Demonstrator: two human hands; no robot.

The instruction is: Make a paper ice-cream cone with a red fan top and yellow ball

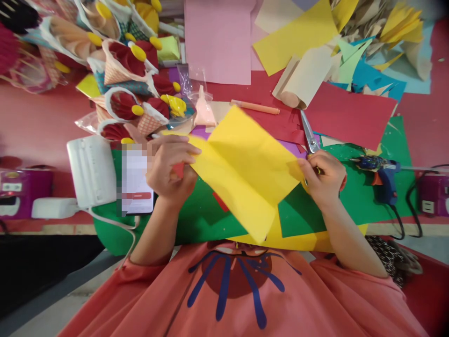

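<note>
I hold a folded yellow paper sheet [245,168] above a green sheet [351,206] on the table. My left hand [171,166] is closed on the sheet's left edge, with a small red piece showing under the fingers. My right hand [321,178] pinches the sheet's right corner and also grips scissors [308,133], whose metal blades stick up past the fingers. A second yellow sheet [298,238] lies under the green one near my chest.
A blue glue gun [380,173] lies to the right of my right hand. A phone [135,185] and a white box [91,171] sit at the left. Paper flowers [129,70] are piled at the back left. Loose coloured sheets and an orange pen [254,107] lie behind.
</note>
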